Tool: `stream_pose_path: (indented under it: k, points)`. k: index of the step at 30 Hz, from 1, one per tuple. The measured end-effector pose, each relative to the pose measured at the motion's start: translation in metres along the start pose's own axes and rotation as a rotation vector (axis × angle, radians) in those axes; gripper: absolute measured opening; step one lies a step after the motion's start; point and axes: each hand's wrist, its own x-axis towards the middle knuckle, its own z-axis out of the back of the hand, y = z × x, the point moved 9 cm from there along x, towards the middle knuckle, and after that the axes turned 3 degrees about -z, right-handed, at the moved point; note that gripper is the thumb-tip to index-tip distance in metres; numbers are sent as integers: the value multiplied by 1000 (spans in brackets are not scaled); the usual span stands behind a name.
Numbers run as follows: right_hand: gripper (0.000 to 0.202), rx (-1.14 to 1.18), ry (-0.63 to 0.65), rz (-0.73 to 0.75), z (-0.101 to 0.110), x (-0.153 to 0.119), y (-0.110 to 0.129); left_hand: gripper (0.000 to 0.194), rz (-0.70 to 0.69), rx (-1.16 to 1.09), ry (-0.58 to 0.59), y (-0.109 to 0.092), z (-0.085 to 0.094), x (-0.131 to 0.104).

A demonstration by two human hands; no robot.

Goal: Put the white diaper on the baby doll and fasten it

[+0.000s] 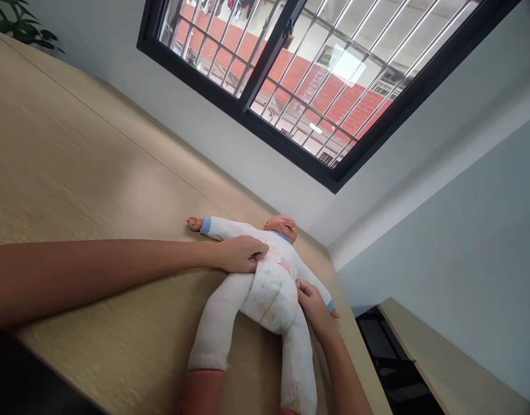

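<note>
A baby doll (217, 323) lies on its back on the wooden table, its head toward the wall and its legs toward me. It has a white body with blue cuffs and collar. A white printed diaper (273, 291) covers its hips and belly. My left hand (245, 253) is closed at the diaper's upper left edge, by the waist. On the other side, my right hand (312, 302) pinches the diaper's right edge near the hip. The fingertips of both hands are partly hidden against the diaper and body.
The pale wooden table (74, 190) reaches to the wall, its front edge at lower left. A dark-framed window (243, 112) with metal bars is above. A plant (22, 26) shows at upper left. Right of the table, a lower wooden surface (446, 357) adjoins the wall.
</note>
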Motion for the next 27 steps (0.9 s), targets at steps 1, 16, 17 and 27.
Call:
stream_pose_path:
  k: [1,16,17,27]
  points:
    - [40,-1,6,-3,0,0,-1,21,11,2,6,1,0,0]
    - [34,-1,32,18,0,0,-2,17,40,9,32,-2,1,-1]
    - [34,-4,27,23,0,-1,-1,17,41,11,30,-2,1,-1]
    - [38,10,32,-10,0,2,-10,18,35,9,14,0,0,-1]
